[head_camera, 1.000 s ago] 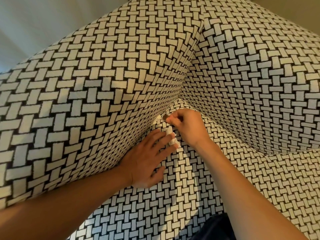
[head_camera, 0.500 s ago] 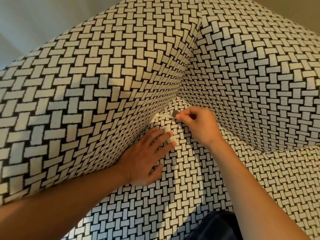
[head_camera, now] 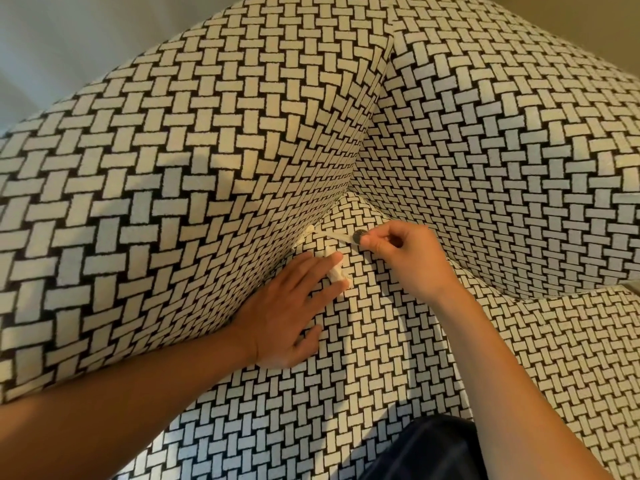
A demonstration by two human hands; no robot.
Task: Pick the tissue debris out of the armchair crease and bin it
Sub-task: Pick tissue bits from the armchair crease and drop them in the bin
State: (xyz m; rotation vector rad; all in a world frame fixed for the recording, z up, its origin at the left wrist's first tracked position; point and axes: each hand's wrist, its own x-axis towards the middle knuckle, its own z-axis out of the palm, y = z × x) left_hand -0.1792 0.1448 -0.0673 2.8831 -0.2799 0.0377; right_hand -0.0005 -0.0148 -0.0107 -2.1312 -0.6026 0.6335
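The armchair crease (head_camera: 320, 221) runs between the left cushion wall and the seat, both in black-and-white woven print. A thin white tissue strip (head_camera: 332, 234) stretches from the crease to my right hand (head_camera: 405, 261), which pinches its end between thumb and forefinger. A small dark round thing (head_camera: 359, 234) sits at those fingertips; what it is I cannot tell. My left hand (head_camera: 291, 313) lies flat on the seat beside the crease, with crumpled tissue pieces (head_camera: 337, 273) clamped between its index and middle fingers. No bin is in view.
The chair's tall left side (head_camera: 173, 168) and right side (head_camera: 502, 150) close in around the seat (head_camera: 363, 358). A dark garment (head_camera: 433, 452) shows at the bottom edge. A pale surface (head_camera: 52, 46) lies beyond the chair at upper left.
My right hand has drawn back to the right, pulling the tissue strip longer out of the crease. My left hand has stayed on the seat with its tissue pieces.
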